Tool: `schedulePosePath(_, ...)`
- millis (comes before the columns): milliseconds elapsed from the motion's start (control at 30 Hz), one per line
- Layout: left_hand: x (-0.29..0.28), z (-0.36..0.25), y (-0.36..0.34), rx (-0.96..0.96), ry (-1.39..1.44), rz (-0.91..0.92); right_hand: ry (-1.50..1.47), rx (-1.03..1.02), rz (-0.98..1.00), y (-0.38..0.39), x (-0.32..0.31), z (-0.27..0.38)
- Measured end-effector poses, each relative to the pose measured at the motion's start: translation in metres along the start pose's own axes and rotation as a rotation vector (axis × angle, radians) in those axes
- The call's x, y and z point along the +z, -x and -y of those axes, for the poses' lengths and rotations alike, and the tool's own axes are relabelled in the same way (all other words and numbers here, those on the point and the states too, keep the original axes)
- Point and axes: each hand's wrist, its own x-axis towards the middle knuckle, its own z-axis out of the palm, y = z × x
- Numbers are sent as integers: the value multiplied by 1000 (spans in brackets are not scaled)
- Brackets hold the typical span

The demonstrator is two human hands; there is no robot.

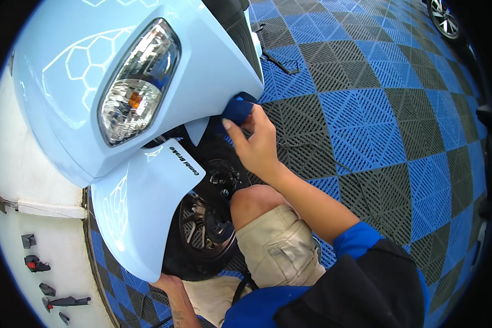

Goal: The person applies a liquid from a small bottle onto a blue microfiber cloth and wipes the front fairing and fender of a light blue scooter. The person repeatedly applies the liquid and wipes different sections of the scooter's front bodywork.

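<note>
My right hand (255,139) pinches a dark blue cloth (236,109) against the lower rear edge of the light-blue scooter's front body panel (197,82), to the right of its clear headlamp (136,87). Below that panel is the matching front fender (131,208), with black lettering and pale hexagon decals. My left hand (167,284) is low at the fender's bottom tip, touching it from below; its fingers are mostly hidden. Beside the fender sits the black front wheel (205,218), with my bare knee (254,202) close to it.
Blue and dark-gray grated tiles (355,126) cover the floor. A black stand (284,65) shows beside the scooter. Another vehicle's wheel (443,19) is at upper right. At left, several dark parts (36,265) lie on a white surface (38,235). A thin cable (355,180) crosses the tiles.
</note>
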Motion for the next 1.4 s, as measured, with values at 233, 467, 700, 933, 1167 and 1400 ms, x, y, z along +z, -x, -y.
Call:
schedulePosePath(233, 20, -8, 0, 9, 28, -132, 218, 173, -43, 1, -24, -136)
schedulePosePath(467, 17, -12, 5, 40, -70, -20, 106, 508, -55, -27, -36, -212)
schedulePosePath(700, 16, -9, 9, -14, -100, -69, -49, 278, -143, -19, -23, -77)
schedulePosePath(933, -6, 11, -2, 19, -52, 81, -79, -226, -159, -59, 5, 43)
schedulePosePath(1167, 1, 17, -2, -13, 120, 68, -272, 130, -165, -54, 10, 84)
schedulePosePath(1400, 13, 5, 12, -107, 175, -28, 277, -527, -54, -87, 1, 106)
